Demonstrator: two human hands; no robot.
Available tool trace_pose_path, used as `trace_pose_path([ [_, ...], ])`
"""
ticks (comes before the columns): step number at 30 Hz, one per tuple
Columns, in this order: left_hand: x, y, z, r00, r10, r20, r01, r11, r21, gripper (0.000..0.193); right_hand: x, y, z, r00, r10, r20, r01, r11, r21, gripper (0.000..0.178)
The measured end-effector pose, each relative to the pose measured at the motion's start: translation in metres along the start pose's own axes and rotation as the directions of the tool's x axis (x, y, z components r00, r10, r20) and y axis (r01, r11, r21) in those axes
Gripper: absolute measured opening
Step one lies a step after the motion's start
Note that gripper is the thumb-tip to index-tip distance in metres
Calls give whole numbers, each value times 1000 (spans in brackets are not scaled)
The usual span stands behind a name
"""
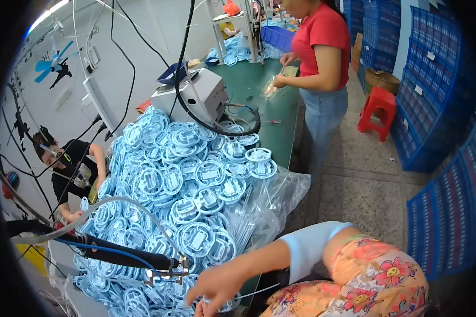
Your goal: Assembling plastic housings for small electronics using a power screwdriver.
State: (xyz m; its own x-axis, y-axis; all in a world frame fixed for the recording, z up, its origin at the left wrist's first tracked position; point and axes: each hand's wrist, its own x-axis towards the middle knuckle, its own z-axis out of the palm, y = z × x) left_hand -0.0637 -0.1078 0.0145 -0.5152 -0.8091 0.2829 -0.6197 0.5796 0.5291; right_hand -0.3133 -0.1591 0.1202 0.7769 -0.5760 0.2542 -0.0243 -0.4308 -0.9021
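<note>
Plastic bag [281, 196], contents unclear, beside blue parts [198, 239] near the hands [219, 285].

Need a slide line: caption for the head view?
Pale-blue round plastic parts heaped on a green workbench, the right hand at the near end.

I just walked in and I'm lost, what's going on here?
The person's right hand is close to their left hand at the bottom edge, beside a heap of light-blue, round plastic pieces; what they grip is unclear. Farther along the green table, someone in a red top seems to handle small pale pieces.
</note>
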Motion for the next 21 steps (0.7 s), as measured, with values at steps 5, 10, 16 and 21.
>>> trace_pose_path([
  [5,0,-4,6,985,-161,54,166,978,-122,38,68,-60,34,925,-209,318,280,940,-197,78],
  [10,-1,-10,8,962,-258,85,270,945,-185,40,91,-27,58,855,-487,178,504,861,-70,77],
  [16,-1,-15,10,944,-312,106,329,914,-236,42,78,-32,36,913,-273,304,341,919,-198,75],
  [21,1,-15,12,936,-331,120,352,894,-277,43,63,4,40,943,-254,216,286,949,-130,75],
])
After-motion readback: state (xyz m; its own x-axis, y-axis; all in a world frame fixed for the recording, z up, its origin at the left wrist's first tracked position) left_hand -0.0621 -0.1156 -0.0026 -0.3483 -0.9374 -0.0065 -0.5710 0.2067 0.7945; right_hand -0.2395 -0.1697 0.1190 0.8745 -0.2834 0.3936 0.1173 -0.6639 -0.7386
